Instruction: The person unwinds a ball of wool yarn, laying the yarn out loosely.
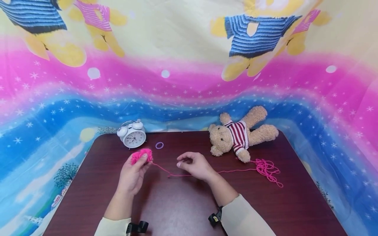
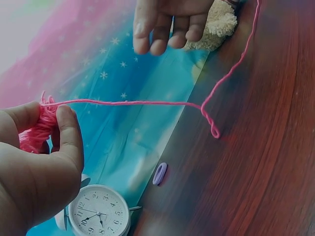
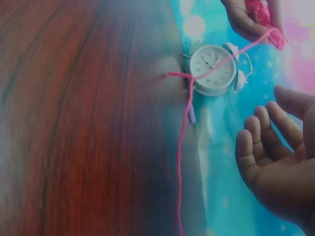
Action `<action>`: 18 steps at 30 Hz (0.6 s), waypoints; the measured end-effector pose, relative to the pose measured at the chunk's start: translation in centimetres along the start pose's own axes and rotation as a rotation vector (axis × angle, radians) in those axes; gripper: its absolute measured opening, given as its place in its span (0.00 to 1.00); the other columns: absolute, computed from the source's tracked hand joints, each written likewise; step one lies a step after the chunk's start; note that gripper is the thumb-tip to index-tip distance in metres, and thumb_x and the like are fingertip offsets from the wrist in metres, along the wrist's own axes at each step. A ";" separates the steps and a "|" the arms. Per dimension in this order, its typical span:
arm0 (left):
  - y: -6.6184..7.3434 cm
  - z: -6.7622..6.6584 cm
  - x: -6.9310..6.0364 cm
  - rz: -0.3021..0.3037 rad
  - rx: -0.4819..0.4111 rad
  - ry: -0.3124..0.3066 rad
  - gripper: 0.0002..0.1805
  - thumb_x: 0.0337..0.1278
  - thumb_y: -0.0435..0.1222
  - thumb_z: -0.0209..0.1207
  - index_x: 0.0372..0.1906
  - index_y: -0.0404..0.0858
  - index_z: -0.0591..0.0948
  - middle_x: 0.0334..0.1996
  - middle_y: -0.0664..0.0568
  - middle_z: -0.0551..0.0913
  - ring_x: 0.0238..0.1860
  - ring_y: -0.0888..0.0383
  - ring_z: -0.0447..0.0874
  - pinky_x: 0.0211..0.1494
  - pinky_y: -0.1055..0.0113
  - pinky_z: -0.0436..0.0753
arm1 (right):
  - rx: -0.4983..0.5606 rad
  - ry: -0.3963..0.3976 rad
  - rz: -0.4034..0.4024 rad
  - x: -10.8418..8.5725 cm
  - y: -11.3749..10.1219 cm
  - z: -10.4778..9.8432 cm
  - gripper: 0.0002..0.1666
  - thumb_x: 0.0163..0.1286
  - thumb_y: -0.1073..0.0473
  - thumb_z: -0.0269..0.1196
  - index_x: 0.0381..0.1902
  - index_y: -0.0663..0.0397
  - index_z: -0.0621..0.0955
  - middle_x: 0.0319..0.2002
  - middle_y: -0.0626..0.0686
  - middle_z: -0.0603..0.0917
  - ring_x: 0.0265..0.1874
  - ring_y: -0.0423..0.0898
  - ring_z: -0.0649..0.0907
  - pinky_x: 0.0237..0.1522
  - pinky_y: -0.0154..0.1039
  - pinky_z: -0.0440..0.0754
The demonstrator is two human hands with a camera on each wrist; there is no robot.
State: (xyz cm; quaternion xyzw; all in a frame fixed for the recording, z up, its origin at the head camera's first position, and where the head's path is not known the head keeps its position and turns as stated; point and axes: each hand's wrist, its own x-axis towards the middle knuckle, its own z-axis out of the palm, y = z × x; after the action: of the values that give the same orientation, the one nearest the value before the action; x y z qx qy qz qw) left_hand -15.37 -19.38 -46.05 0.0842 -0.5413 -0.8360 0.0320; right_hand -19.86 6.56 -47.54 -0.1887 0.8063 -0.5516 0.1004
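Note:
My left hand (image 1: 132, 175) grips a small bundle of wound pink yarn (image 1: 141, 155), the thumb pressing on its near side. From the bundle a single strand (image 2: 133, 103) runs toward the right, with a short twisted kink (image 2: 211, 125) partway along. In the head view it passes beneath my right hand (image 1: 197, 166) and on to a loose pink tangle (image 1: 267, 168) on the table. Nothing is in my right hand, whose fingers are relaxed and slightly bent; in the right wrist view its palm shows, apart from the strand.
A white twin-bell alarm clock (image 1: 133, 135) stands at the table's back left, with a purple hair tie (image 1: 159, 145) beside it. At the back right a teddy bear (image 1: 236, 136) in a striped shirt lies on its back. Printed cloth (image 1: 183, 82) hangs behind the dark table (image 1: 174, 209).

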 end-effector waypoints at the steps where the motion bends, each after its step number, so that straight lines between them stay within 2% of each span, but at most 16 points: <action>1: 0.0 0.1 0.0 -0.002 0.002 0.001 0.18 0.75 0.37 0.60 0.62 0.35 0.73 0.45 0.54 0.85 0.45 0.59 0.86 0.56 0.67 0.85 | 0.003 -0.004 -0.002 0.0 -0.1 0.2 0.14 0.68 0.55 0.72 0.49 0.53 0.88 0.38 0.45 0.89 0.38 0.41 0.86 0.42 0.35 0.84; 6: -0.3 0.4 -0.1 -0.010 -0.004 -0.001 0.17 0.75 0.36 0.60 0.61 0.35 0.73 0.45 0.54 0.85 0.44 0.59 0.87 0.56 0.67 0.85 | 0.011 -0.021 -0.011 0.1 -0.4 1.4 0.11 0.67 0.55 0.72 0.47 0.49 0.88 0.37 0.44 0.88 0.37 0.40 0.86 0.41 0.35 0.84; 12: -0.6 1.0 -0.3 -0.001 -0.028 -0.020 0.14 0.75 0.34 0.60 0.58 0.36 0.75 0.44 0.53 0.85 0.44 0.59 0.86 0.56 0.67 0.85 | 0.007 -0.041 -0.003 0.2 -0.5 2.8 0.15 0.68 0.55 0.72 0.49 0.56 0.87 0.35 0.43 0.88 0.36 0.43 0.87 0.38 0.34 0.84; 15: -0.8 1.3 -0.4 -0.001 -0.021 -0.027 0.13 0.75 0.35 0.60 0.57 0.37 0.75 0.44 0.53 0.85 0.44 0.59 0.86 0.56 0.67 0.85 | 0.039 -0.055 0.005 0.2 -0.6 3.4 0.15 0.68 0.55 0.72 0.49 0.55 0.87 0.33 0.45 0.88 0.34 0.51 0.89 0.36 0.41 0.86; 18: -1.0 1.5 -0.4 0.004 -0.012 -0.037 0.13 0.75 0.34 0.60 0.57 0.37 0.74 0.44 0.53 0.85 0.44 0.59 0.87 0.56 0.67 0.85 | 0.096 -0.072 0.019 0.2 -0.7 3.9 0.13 0.68 0.57 0.72 0.49 0.53 0.87 0.32 0.48 0.88 0.31 0.64 0.88 0.34 0.54 0.88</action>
State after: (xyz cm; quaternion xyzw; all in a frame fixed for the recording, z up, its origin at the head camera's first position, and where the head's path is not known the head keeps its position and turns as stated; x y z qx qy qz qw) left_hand -15.18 -17.51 -46.33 0.0674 -0.5371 -0.8405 0.0240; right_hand -18.48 2.86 -48.32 -0.1955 0.7766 -0.5814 0.1436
